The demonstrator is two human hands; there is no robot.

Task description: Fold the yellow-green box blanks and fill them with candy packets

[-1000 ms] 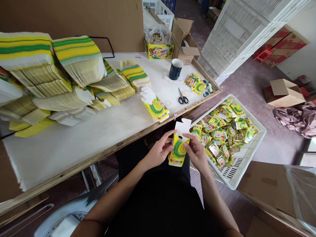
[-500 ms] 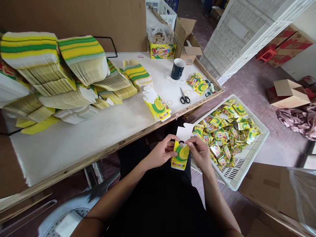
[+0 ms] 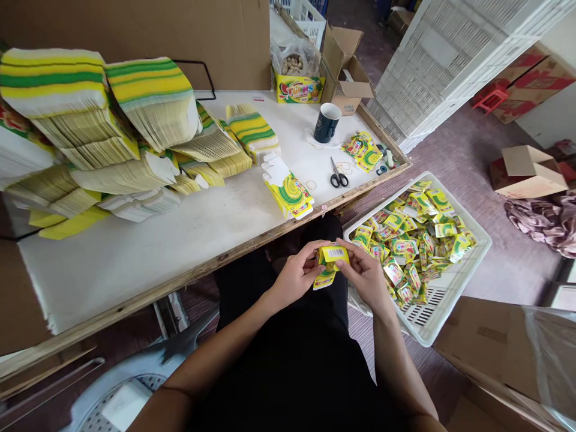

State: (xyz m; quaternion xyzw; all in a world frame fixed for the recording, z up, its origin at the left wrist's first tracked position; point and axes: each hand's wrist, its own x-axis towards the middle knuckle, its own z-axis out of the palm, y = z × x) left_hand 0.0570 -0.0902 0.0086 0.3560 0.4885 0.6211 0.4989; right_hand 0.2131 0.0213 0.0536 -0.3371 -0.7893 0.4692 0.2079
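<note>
A small yellow and green carton (image 3: 332, 254) is between my two hands above my lap, its barcode panel turned up toward me. My left hand (image 3: 302, 269) grips its left side, thumb low and fingers behind. On the right side, my right hand (image 3: 362, 270) pinches the carton near its top edge. A few flat carton blanks (image 3: 288, 189) lie at the table's front edge, just beyond my hands. To the right, a white plastic crate (image 3: 454, 318) holds many small finished-looking cartons (image 3: 405, 246).
Tall stacks of flat blanks (image 3: 148, 102) cover the left of the white table (image 3: 148, 252). Scissors (image 3: 338, 174), a dark mug (image 3: 327, 123) and a Twins box (image 3: 299, 89) stand or lie farther right. Stacked white crates (image 3: 432, 66) rise behind the table's right end.
The carton's white top flap, upright before, is now folded down, and the barcode panel faces up. My hands have tilted the carton and closed in around its top.
</note>
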